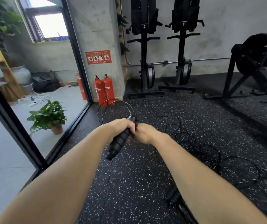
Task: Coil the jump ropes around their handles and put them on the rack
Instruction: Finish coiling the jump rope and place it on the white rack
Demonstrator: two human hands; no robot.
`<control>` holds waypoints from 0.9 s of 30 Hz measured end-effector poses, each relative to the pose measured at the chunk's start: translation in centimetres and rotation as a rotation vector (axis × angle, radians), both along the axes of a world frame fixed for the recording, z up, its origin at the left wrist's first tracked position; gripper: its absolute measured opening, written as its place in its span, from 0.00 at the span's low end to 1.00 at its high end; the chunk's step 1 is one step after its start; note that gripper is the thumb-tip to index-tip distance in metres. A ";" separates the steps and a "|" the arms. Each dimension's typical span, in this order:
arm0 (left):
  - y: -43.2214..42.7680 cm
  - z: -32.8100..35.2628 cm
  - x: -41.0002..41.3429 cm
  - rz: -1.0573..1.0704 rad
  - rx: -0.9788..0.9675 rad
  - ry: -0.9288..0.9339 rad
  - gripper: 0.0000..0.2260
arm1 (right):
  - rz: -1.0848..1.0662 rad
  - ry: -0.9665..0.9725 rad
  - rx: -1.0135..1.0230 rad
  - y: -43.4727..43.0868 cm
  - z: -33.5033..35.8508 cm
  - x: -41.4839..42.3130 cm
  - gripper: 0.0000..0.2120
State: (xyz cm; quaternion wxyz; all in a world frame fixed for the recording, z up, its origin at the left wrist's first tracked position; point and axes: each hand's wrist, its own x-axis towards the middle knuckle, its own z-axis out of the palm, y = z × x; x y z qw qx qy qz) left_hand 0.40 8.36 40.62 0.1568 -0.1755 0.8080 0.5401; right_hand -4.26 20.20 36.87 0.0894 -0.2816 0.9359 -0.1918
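Ahead, two red fire extinguishers (104, 92) are seen standing against a concrete pillar, under a red sign (98, 57). A potted plant (48, 117) is seen behind the glass partition (74, 46) on the left. Two upright black machines (144, 46) are lined along the back wall, and a black bike (258, 62) is placed at right. Loose ropes (194, 143) are tangled on the speckled rubber floor (129, 183) to the right of the hands, and a second handle (173, 196) is partly hidden behind the right forearm.

The black ribbed handle (119, 143) is held in mid-air at frame centre, above the floor. Its long axis is run diagonally: the near end is pointed down-left toward the camera, the far capped end up-right, away from the person. Thin rope loops (115, 101) are arched up from the far end, in front of the extinguishers.

Both arms are extended forward and converge. The left hand (121, 126) is wrapped firmly around the handle's upper part, knuckles up. The right hand (144, 132) is brought against the handle's far end, back of hand toward the camera; its fingers are hidden, so its grip cannot be told.
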 end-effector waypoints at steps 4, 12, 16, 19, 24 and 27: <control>-0.4 0.6 -0.2 0.052 -0.013 0.164 0.05 | -0.030 0.103 0.072 1.1 2.1 -0.1 0.16; -4.2 -1.1 2.1 0.057 -0.199 0.097 0.22 | -0.284 -0.019 0.378 5.7 -0.5 -3.9 0.12; -5.2 -3.1 3.3 0.062 -0.201 0.026 0.17 | -0.207 0.092 -0.220 4.4 2.6 -4.9 0.08; -5.0 -3.3 3.3 0.084 -0.117 0.045 0.12 | -0.073 0.317 -0.376 2.7 6.6 -4.9 0.05; -5.3 -2.4 3.3 0.112 -0.080 0.099 0.06 | -0.081 0.483 -0.349 2.4 10.9 -5.6 0.07; -5.8 -2.3 3.4 0.107 -0.086 0.106 0.13 | -0.068 0.500 -0.353 2.5 11.4 -5.7 0.08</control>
